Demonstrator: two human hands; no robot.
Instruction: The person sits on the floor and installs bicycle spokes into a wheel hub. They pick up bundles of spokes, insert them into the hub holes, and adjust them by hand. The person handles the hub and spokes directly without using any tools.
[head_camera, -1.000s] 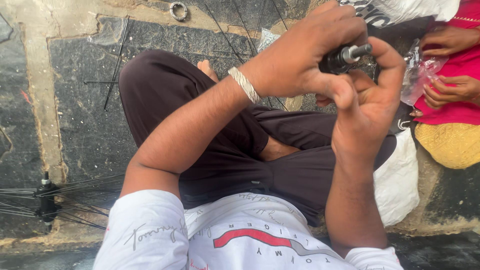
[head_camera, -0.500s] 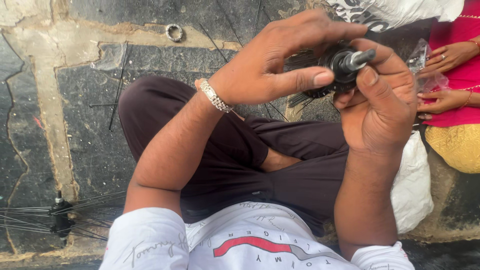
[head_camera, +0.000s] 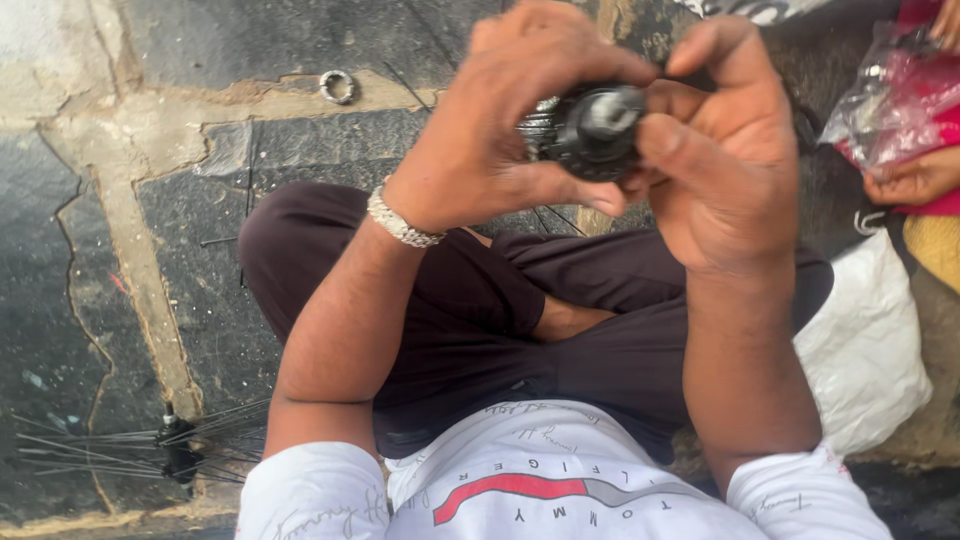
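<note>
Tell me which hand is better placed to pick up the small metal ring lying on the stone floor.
Left, probably: the left hand is nearer the small metal ring; the right hand is farther away.

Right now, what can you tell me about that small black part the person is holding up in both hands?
The black part is a small, roundish piece that looks like metal or hard plastic, with a lighter, silvery round end facing the camera. It is held up in the air above the person's crossed legs. The left hand wraps over it from the left, thumb beneath, and the right hand pinches it from the right. Thin dark wires seem to trail beneath it; finer detail is blurred.
</note>
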